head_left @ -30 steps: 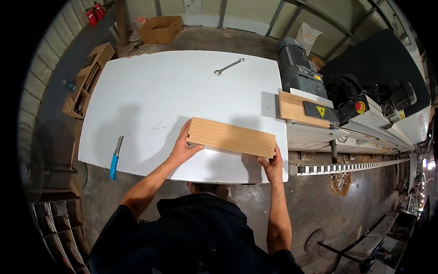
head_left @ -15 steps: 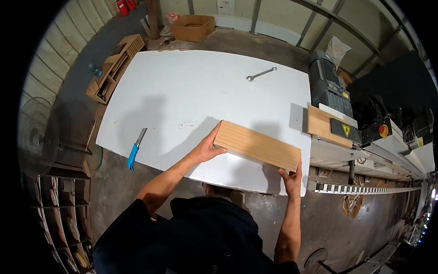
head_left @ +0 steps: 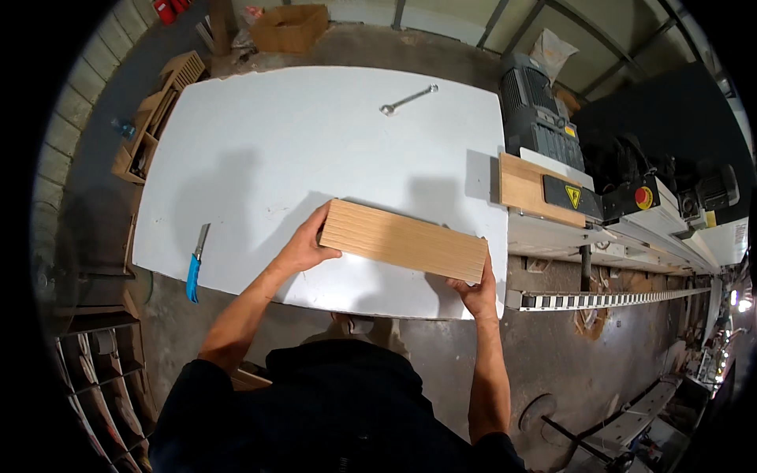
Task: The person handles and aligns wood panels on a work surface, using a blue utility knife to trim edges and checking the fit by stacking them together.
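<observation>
Between my two hands is a light-brown wooden block (head_left: 404, 243), long and straight, with grain lines along its upper face. My left hand (head_left: 306, 243) grips its left end, thumb along the near side. At the right end my right hand (head_left: 475, 292) closes round the near corner, some of its fingers hidden by the wood. The block is held over the near part of a white tabletop (head_left: 315, 142) and casts a shadow there. To the left, a blue-handled knife (head_left: 194, 276) lies with its handle past the table's edge. A metal wrench (head_left: 410, 99) rests near the far side.
Right of the table stands a machine with a grey motor (head_left: 536, 110), a wooden board (head_left: 522, 188) and a red stop button (head_left: 644, 197). A toothed rail (head_left: 607, 299) runs along it. A cardboard box (head_left: 289, 28) sits behind; a slotted rack (head_left: 106, 386) stands at lower left.
The whole scene has shifted left and slightly up as the view turned. The block has swung a little, lying less slanted now. Both hands keep their hold on its ends.
</observation>
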`<state>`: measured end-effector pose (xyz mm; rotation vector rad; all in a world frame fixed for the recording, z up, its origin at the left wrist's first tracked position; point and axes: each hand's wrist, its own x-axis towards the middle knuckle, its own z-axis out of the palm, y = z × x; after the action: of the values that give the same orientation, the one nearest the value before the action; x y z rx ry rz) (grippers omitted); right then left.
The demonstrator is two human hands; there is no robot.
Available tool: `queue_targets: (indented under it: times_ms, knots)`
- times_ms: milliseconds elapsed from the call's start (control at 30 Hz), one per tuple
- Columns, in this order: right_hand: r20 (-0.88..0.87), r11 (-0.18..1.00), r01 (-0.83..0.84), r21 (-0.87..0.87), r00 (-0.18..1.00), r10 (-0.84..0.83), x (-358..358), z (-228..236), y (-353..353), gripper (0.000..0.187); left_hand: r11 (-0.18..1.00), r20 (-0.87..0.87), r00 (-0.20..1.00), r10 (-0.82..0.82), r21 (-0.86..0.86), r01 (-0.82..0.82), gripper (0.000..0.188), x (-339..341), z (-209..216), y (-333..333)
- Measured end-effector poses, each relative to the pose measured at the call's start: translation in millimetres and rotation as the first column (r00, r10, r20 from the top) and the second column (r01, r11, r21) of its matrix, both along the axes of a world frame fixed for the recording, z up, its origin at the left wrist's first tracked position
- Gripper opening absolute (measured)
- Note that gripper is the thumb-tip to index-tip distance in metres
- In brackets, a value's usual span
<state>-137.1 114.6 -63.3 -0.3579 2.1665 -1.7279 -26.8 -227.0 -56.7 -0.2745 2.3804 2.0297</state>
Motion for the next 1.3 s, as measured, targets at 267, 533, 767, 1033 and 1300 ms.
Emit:
queue_targets:
  times_ms: [267, 533, 767, 1033, 1300]
  knots:
    - [0.009, 0.998, -0.053, 0.016, 0.999, 0.053, 1, -22, 4, 0.099, 0.955, -0.034, 0.998, -0.053, -0.293, 0.041, 0.090, 8, -24, -13]
    - [-0.012, 1.000, 0.014, 0.009, 1.000, -0.014, 3, -25, 7, 0.072, 0.936, -0.145, 0.985, -0.097, -0.349, 0.041, 0.093, 1, -36, -4]
    - [-0.105, 1.000, 0.008, 0.025, 0.994, -0.006, 4, -46, 21, 0.067, 0.973, -0.126, 0.992, -0.003, -0.228, -0.026, 0.095, 5, -30, -2]
    - [-0.054, 0.986, -0.162, 0.034, 0.985, 0.163, -33, -16, 22, 0.052, 0.967, -0.110, 0.984, 0.140, -0.196, -0.160, 0.097, 35, 8, 12]
    - [0.517, 0.774, -0.607, -0.181, 0.610, 0.600, -70, 68, -100, 0.071, 0.748, 0.387, 0.734, 0.558, 0.147, -0.647, 0.076, 134, 77, 25]
